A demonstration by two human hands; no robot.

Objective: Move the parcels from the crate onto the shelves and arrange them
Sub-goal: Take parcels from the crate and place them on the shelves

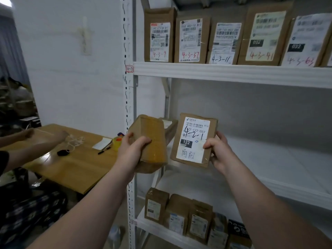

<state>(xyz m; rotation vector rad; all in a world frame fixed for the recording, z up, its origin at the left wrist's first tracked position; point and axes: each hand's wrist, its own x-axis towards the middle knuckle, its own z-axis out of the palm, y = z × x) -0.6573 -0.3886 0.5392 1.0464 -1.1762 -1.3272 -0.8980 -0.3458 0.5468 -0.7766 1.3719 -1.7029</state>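
Two parcels held up in front of middle shelf (269, 159). Left hand (133, 148) curled round plain taped box (150, 139), label side out of sight; brown piece behind it half hidden, can't tell what. Right hand (218, 151) pinches edge of labelled parcel (195, 139): handwritten "4-2-1", printed "22-122-C07", "122". Upper row (159, 42) reads 4-3-9, 4-3-37, 4-3-11, 4-3-41, 4-3-63; post tag (129, 69) "4-3". Bottom-row parcels (177, 214): labels too blurred, right end hidden by forearm.

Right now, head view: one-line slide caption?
Left hand grips a taped parcel, right hand holds the parcel marked 4-2-1 in front of the middle shelf.
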